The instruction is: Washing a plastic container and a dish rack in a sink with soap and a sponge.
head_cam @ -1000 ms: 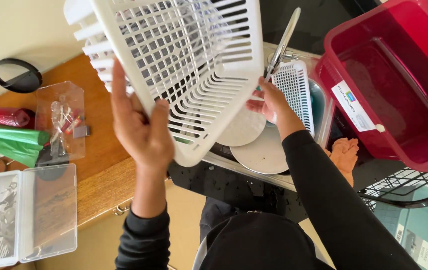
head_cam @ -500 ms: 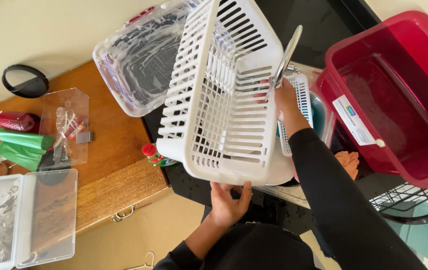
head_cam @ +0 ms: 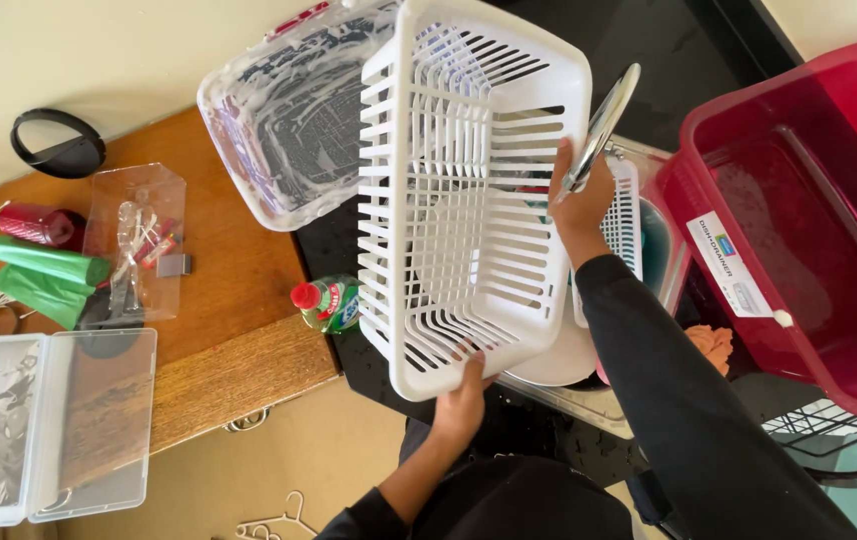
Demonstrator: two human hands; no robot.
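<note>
White basket | L hand grips near rim | R hand grips far rim + utensil

Basket: white, slotted walls and base. Tub: translucent red, with a white label bearing a small blue mark. Container: clear, streaked with white suds. Bottle: green, red cap. Table: brown wood grain. Box: clear, frosted lid. Rolls: green. Ring: black. Sleeves: black. Cloth: orange. Plate: white.
</note>
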